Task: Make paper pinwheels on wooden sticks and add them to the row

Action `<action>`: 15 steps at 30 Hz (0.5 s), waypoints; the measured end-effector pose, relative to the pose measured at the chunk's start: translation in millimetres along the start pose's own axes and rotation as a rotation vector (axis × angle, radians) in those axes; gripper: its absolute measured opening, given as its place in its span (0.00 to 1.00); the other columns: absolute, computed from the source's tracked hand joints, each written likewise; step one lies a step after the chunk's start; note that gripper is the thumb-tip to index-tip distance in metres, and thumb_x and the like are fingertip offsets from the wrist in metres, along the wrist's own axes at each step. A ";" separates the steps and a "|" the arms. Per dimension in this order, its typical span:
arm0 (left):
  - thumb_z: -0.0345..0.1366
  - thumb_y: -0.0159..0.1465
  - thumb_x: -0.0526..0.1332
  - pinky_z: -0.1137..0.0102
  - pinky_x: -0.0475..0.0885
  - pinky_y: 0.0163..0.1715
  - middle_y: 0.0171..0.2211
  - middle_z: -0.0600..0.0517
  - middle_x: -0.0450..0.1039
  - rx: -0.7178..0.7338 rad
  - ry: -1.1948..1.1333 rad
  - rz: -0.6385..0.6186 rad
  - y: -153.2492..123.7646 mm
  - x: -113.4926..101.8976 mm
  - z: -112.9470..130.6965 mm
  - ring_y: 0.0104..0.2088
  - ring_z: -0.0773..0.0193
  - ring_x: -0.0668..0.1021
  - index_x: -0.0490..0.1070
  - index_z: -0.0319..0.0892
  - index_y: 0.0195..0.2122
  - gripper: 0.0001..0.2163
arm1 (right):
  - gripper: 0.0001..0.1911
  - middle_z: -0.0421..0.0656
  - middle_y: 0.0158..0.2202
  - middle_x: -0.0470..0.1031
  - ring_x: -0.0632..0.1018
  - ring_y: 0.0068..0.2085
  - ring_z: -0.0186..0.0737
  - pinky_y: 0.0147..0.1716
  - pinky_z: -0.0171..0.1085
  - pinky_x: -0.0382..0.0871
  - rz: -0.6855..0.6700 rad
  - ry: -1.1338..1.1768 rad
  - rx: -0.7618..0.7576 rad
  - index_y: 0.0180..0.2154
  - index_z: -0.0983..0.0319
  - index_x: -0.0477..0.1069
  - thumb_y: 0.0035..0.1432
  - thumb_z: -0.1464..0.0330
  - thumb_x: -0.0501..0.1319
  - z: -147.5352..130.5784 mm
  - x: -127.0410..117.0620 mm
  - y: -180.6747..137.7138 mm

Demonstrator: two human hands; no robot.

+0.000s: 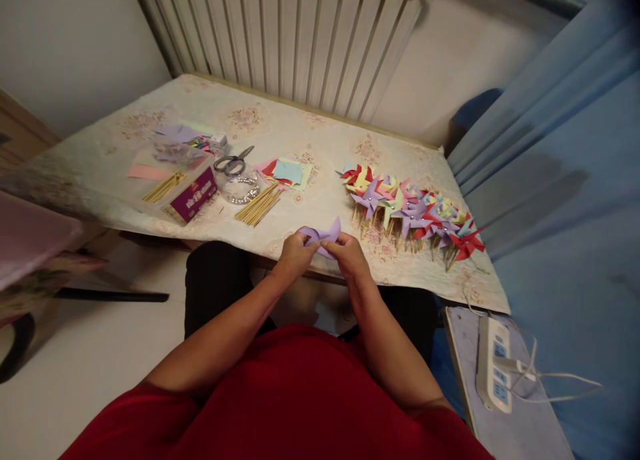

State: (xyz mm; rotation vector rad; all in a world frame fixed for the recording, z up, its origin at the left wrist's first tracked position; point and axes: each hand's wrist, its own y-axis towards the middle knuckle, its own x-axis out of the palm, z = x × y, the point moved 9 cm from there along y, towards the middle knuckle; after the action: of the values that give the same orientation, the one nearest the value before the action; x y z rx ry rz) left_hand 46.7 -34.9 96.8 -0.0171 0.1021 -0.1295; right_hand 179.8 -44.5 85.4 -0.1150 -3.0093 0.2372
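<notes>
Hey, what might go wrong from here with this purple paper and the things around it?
The purple paper, pinched by the left hand and right hand, might crease or tear if tugged.
The wooden sticks, lying near the front of the table, could scatter if bumped.
The pinwheels are crowded together, so a careless brush might bend their blades.

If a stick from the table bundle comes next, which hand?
Probably the left hand: it's nearer the stick bundle, while the right hand sits farther over, towards the pinwheels. Both hold the purple paper; the right might manage alone.
</notes>
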 end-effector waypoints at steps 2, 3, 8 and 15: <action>0.35 0.53 0.62 0.71 0.65 0.31 0.26 0.55 0.71 -0.041 -0.087 -0.048 0.9 5.0 -4.7 0.29 0.65 0.72 0.71 0.39 0.31 0.06 | 0.12 0.37 0.24 0.75 0.70 0.26 0.34 0.27 0.33 0.62 0.004 0.002 0.005 0.28 0.63 0.77 0.37 0.64 0.69 -1.3 -1.4 -0.7; 0.35 0.52 0.62 0.71 0.66 0.32 0.28 0.54 0.72 -0.069 -0.137 -0.073 1.1 7.6 -7.4 0.30 0.65 0.73 0.71 0.39 0.32 0.07 | 0.12 0.37 0.24 0.75 0.70 0.26 0.34 0.27 0.33 0.62 0.005 0.002 0.007 0.28 0.63 0.77 0.37 0.64 0.69 -1.8 -2.0 -1.0; 0.33 0.49 0.65 0.72 0.66 0.31 0.26 0.55 0.72 -0.165 -0.282 -0.124 -1.5 12.6 -13.8 0.27 0.68 0.72 0.71 0.39 0.30 0.08 | 0.11 0.38 0.25 0.76 0.71 0.26 0.34 0.28 0.33 0.63 -0.012 0.007 0.007 0.28 0.63 0.77 0.38 0.65 0.68 -0.5 -2.2 -1.7; 0.40 0.47 0.70 0.72 0.64 0.27 0.22 0.56 0.70 -0.172 -0.276 -0.104 -2.3 12.1 -14.0 0.24 0.69 0.70 0.71 0.39 0.28 0.12 | 0.10 0.36 0.24 0.74 0.69 0.25 0.32 0.26 0.32 0.59 -0.061 -0.087 -0.053 0.30 0.63 0.77 0.43 0.64 0.66 2.3 -1.4 -0.5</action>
State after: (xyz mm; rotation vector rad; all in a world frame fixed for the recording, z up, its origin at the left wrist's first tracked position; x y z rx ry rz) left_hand 56.9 -38.9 81.7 -0.2119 -0.1639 -0.2204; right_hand 180.9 -45.4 83.0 -0.0184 -3.1002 0.1600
